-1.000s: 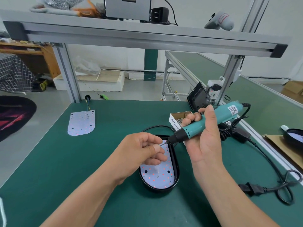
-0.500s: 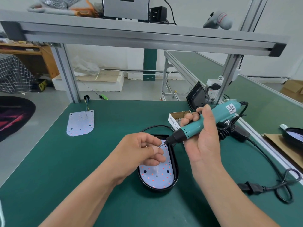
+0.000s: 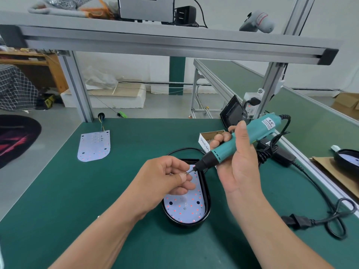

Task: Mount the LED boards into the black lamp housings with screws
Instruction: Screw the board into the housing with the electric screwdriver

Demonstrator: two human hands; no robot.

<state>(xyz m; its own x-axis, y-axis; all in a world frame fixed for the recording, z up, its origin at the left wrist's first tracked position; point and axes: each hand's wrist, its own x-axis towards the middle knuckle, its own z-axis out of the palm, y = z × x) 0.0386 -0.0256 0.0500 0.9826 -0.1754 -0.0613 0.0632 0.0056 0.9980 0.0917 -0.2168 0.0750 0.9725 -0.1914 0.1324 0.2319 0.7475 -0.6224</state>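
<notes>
A black oval lamp housing (image 3: 207, 206) lies on the green table, with a white LED board (image 3: 184, 208) dotted with red LEDs inside it. My left hand (image 3: 169, 177) hovers over the housing's far end and pinches a small screw (image 3: 186, 173) between thumb and fingers. My right hand (image 3: 239, 164) grips a teal electric screwdriver (image 3: 242, 142), tilted down to the left so that its bit tip meets the screw. A second loose LED board (image 3: 94, 145) with coloured wires lies flat at the far left of the table.
An open cardboard box of screws (image 3: 206, 139) sits just behind the housing. The screwdriver's black cable and power brick (image 3: 279, 155) trail to the right, ending in a looped plug (image 3: 297, 222). Another black housing (image 3: 347, 161) rests on cardboard at the far right. An aluminium frame crosses overhead.
Both hands have stayed nearly still over the housing. The left thumb and fingers shifted slightly around the screw at the bit tip.
</notes>
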